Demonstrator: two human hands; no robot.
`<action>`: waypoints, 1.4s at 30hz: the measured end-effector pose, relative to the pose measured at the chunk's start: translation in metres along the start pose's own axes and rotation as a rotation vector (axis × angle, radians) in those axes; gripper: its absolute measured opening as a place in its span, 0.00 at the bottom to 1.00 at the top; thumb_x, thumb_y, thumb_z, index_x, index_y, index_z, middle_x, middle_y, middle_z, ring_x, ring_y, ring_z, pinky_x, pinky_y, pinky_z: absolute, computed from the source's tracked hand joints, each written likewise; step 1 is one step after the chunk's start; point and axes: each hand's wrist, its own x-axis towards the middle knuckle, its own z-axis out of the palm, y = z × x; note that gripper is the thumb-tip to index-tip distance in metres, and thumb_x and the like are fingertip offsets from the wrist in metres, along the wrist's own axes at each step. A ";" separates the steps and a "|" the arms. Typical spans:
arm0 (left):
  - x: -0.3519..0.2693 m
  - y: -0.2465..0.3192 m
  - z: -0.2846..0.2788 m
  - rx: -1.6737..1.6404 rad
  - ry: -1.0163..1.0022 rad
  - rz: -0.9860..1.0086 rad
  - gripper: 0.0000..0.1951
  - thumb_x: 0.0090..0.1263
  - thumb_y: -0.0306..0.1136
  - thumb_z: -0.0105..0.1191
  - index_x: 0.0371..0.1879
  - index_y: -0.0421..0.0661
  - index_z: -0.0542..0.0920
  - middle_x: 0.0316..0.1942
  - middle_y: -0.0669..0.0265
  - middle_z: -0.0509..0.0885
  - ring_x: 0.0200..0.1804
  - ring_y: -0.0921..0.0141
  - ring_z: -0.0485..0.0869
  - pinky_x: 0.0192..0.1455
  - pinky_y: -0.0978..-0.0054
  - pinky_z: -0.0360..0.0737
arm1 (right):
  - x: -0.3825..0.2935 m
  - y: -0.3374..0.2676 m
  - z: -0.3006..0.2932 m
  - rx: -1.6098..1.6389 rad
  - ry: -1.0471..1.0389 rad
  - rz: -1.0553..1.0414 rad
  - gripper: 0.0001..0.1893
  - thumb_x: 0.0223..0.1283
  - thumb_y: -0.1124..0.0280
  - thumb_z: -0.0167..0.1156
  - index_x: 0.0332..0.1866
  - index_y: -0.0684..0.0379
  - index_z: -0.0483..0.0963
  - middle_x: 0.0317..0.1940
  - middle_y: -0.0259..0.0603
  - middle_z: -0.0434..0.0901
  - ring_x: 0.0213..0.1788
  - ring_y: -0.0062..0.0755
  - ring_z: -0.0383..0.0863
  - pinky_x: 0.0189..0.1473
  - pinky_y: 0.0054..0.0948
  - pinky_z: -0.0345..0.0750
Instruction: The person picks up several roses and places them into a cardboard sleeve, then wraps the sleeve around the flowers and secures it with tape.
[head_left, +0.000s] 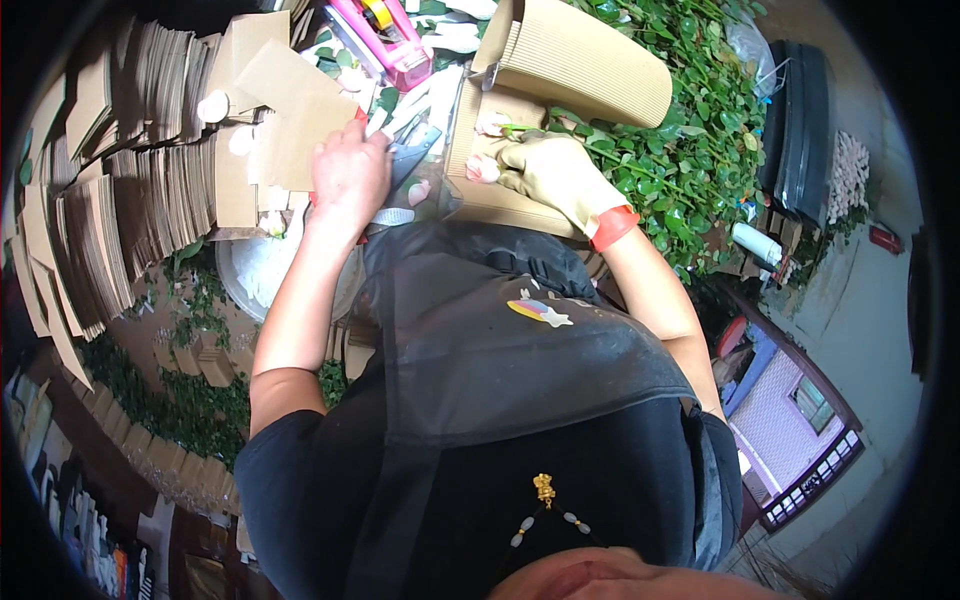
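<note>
My left hand (349, 171) is bare and rests at the edge of a flat cardboard sheet (292, 135). Beside its fingers lies a blue-grey tool (415, 148), partly hidden, so I cannot tell whether the hand grips it. My right hand (551, 171) wears a pale yellow glove with a red band at the wrist. Its fingers close around the stems of pink-white roses, just behind the blooms. One rose head (493, 124) sits above the other rose head (482, 169), both over a corrugated cardboard wrap (517, 206).
A curled corrugated cardboard piece (592, 67) stands beyond my right hand, near a pink tape dispenser (397, 45). Leafy green stems (675, 165) heap up at right. Cardboard stacks (157, 187) line the left, above a round whitish tub (259, 274).
</note>
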 end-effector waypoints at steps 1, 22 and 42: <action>0.001 0.002 0.004 -0.167 -0.078 -0.030 0.06 0.68 0.30 0.62 0.41 0.46 0.87 0.42 0.57 0.85 0.49 0.54 0.86 0.53 0.56 0.83 | 0.002 0.000 -0.002 -0.023 -0.018 -0.010 0.13 0.66 0.57 0.68 0.35 0.54 0.79 0.27 0.44 0.81 0.35 0.49 0.84 0.39 0.45 0.80; 0.044 0.068 0.035 -0.712 -0.324 0.065 0.49 0.46 0.46 0.85 0.68 0.47 0.71 0.68 0.40 0.66 0.76 0.44 0.60 0.79 0.48 0.63 | 0.010 0.021 -0.010 0.005 0.007 0.184 0.11 0.67 0.61 0.58 0.36 0.53 0.85 0.26 0.47 0.87 0.29 0.51 0.89 0.36 0.47 0.83; 0.044 0.059 0.060 -0.787 -0.268 -0.022 0.16 0.62 0.42 0.78 0.45 0.51 0.92 0.77 0.30 0.61 0.82 0.41 0.60 0.80 0.51 0.66 | -0.086 0.048 -0.060 -0.007 0.207 0.643 0.12 0.68 0.64 0.58 0.41 0.58 0.85 0.40 0.53 0.88 0.44 0.52 0.89 0.45 0.49 0.85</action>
